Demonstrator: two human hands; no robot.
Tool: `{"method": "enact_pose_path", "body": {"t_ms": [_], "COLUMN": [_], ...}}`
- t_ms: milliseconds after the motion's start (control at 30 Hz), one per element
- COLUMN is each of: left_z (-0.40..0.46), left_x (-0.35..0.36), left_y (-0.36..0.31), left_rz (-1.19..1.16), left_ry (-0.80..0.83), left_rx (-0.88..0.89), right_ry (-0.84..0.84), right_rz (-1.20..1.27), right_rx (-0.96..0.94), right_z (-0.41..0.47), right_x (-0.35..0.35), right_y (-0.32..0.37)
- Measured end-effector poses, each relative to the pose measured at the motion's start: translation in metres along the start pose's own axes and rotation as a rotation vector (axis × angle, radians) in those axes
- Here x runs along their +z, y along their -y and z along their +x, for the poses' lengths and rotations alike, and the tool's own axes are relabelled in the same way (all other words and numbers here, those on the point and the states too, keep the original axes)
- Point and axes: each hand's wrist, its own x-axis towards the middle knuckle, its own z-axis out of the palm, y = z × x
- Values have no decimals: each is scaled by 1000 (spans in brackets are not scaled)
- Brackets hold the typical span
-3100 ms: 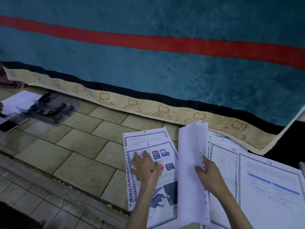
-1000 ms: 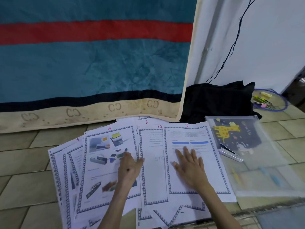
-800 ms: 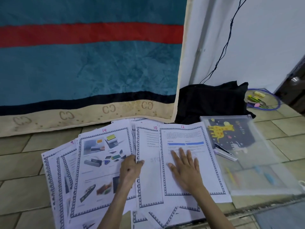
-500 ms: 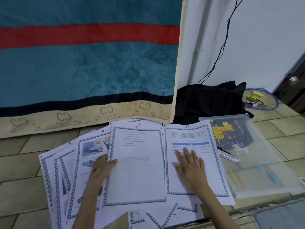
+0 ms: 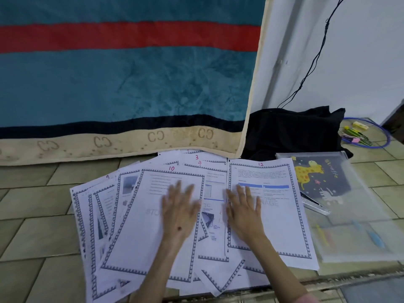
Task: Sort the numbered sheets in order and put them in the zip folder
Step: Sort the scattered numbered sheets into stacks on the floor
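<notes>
Left hand point(image 5: 179, 212), fingers spread, pressed flat on white bordered sheet numbered 10 point(image 5: 150, 219), lower centre of frame. Right hand point(image 5: 244, 212), likewise spread flat, on sheet 12 point(image 5: 282, 217) just right of it. Sheets 3, 4, 9 partly visible in overlapping fan on tiled floor point(image 5: 32, 215). Translucent zip folder with giraffe print point(image 5: 354, 193) at right, touching sheet 12. Paper judged light, limp, slippery on paper; slide by palm, lift at a free edge.

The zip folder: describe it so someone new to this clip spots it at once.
Start at the fan of numbered sheets spread on the tiled floor below the teal blanket. Just right of sheet 12 lies the zip folder. It alone is translucent plastic, with a yellow giraffe picture showing through.
</notes>
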Motion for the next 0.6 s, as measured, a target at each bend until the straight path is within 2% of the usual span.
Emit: {"method": "enact_pose_path", "body": {"t_ms": [100, 400, 533, 600], "left_z": [-1, -4, -5, -4], "left_x": [24, 18, 19, 19], "left_y": [-2, 55, 54, 54], "left_rz": [112, 94, 72, 81], "left_ry": [100, 3, -13, -16], "left_rx": [58, -39, -36, -32], "right_ry": [79, 72, -72, -13], "right_rz": [25, -18, 105, 142], "right_rx": [-69, -62, -183, -230], "right_z": [-1, -6, 41, 75], "right_x": [9, 3, -17, -27], "right_y": [10, 3, 23, 30]}}
